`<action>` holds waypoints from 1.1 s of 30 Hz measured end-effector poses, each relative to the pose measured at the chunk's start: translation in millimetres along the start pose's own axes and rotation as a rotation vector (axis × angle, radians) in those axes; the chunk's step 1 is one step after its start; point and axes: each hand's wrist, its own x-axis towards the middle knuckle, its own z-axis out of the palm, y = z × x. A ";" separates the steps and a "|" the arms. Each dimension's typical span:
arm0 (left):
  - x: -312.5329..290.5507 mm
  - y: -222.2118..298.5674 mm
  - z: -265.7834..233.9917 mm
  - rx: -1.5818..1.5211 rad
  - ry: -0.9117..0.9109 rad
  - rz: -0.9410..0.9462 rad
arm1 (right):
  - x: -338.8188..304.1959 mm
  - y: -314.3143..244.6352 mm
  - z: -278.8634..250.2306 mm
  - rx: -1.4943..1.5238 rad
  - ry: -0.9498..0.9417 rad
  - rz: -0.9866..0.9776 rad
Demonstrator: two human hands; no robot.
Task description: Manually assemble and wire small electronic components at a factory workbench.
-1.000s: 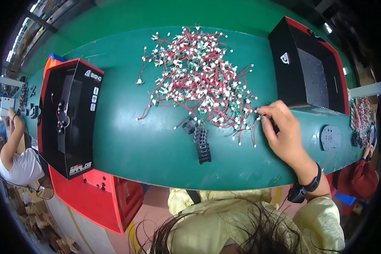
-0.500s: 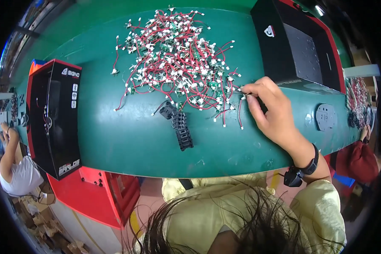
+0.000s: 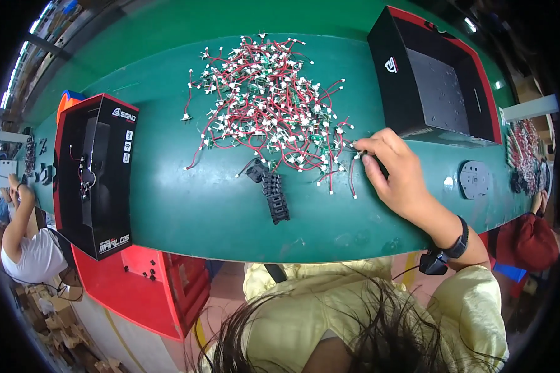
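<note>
My right hand (image 3: 397,173) reaches to the right edge of a pile of small green circuit boards with red wires and white plugs (image 3: 274,105). Its thumb and index finger pinch the upper end of one wired connector (image 3: 353,179), whose red wire hangs down toward me onto the table. What exactly lies between the fingertips is partly hidden. On the near side of the pile lies a black jointed piece of plastic track (image 3: 275,196), with a thin wire end beside it. My left hand is out of sight.
An open black box with red edges (image 3: 438,93) rests at the back right; another (image 3: 112,186) stands at the left. A grey round plate (image 3: 475,179) lies right of my hand. Below the table's left front is a red bin (image 3: 130,292). Co-workers sit on both sides.
The view has shifted, so the table items appear slightly lower and more to the right. My right hand keeps its pinch at the pile's edge.
</note>
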 end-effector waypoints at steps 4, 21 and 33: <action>3.9 7.4 -1.7 -0.020 -0.047 0.009 | -3.0 -17.3 -14.2 0.042 -0.056 0.021; 7.2 77.7 -30.3 -0.045 -0.171 0.063 | 19.9 -40.5 -24.8 -0.087 -0.076 -0.221; -4.6 124.5 -76.7 -0.035 -0.244 0.083 | 15.2 -37.5 -27.1 0.693 -0.067 0.277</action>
